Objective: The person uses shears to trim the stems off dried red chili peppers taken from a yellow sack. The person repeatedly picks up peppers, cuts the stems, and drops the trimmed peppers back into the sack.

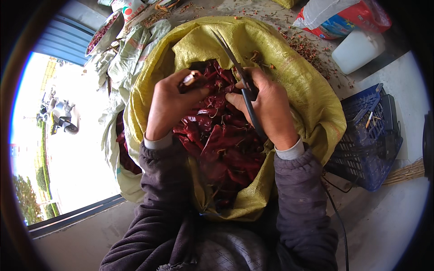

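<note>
Before me stands a yellow woven sack (pixel 305 98) with its mouth spread wide, filled with dried red chili peppers (pixel 220 142). My left hand (pixel 171 103) is over the peppers at the sack's left side, its fingers closed round some dried chili peppers (pixel 190 78); how many cannot be told. A pair of dark scissors (pixel 247 96) hangs on my right hand (pixel 269 105), blades pointing up and away over the far rim. The thumb and fingertips of that hand touch peppers near the middle of the pile.
At left are a pale woven sack (pixel 130 64) with more peppers and a metal bowl (pixel 108 34) of red pieces. At right lie a blue plastic crate (pixel 359 145), a whitish plastic container (pixel 357 50) and a red printed bag (pixel 369 17). Pepper scraps (pixel 305 50) litter the floor. A black cable (pixel 339 216) runs beside my right arm.
</note>
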